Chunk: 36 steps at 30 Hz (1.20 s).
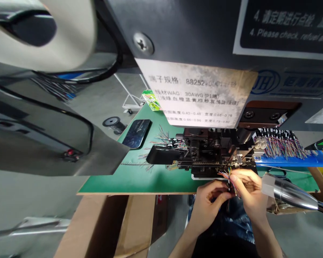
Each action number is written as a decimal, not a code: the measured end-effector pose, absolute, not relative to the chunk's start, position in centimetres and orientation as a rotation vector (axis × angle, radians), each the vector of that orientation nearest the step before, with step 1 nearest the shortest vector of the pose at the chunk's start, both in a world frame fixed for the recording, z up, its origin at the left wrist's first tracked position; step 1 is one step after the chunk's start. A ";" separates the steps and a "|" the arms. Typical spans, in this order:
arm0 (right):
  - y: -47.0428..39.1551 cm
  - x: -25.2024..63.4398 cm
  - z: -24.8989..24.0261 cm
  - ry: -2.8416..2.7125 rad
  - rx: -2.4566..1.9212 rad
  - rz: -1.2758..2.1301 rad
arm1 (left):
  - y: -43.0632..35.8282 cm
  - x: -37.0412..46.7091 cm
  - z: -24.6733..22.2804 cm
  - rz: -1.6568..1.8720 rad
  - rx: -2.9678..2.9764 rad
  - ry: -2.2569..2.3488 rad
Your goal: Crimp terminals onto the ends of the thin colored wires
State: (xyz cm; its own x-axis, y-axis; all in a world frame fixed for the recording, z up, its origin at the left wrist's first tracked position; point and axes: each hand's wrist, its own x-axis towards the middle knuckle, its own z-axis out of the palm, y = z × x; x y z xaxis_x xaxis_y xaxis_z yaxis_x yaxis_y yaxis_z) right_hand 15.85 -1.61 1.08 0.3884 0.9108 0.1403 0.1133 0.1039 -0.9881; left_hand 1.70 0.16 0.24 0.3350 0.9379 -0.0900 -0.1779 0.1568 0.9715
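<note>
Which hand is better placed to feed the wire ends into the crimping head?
Probably the right hand: it pinches the multicoloured wire bundle with the fanned ends just in front of the crimping head. The left hand sits lower, steadying the bundle from behind.

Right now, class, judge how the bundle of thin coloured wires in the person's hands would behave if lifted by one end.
The wires look hair-thin and splay apart, so they would probably flop and fan out. The bundle seems very light: fingertips of both hands, left and right, suffice. The loose ends could easily snag or tangle, like the cut bunches racked nearby.
</note>
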 end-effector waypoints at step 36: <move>-1.6 16.1 0.2 -1.062 -1.246 0.840 | 0.9 0.1 1.4 0.786 0.903 0.773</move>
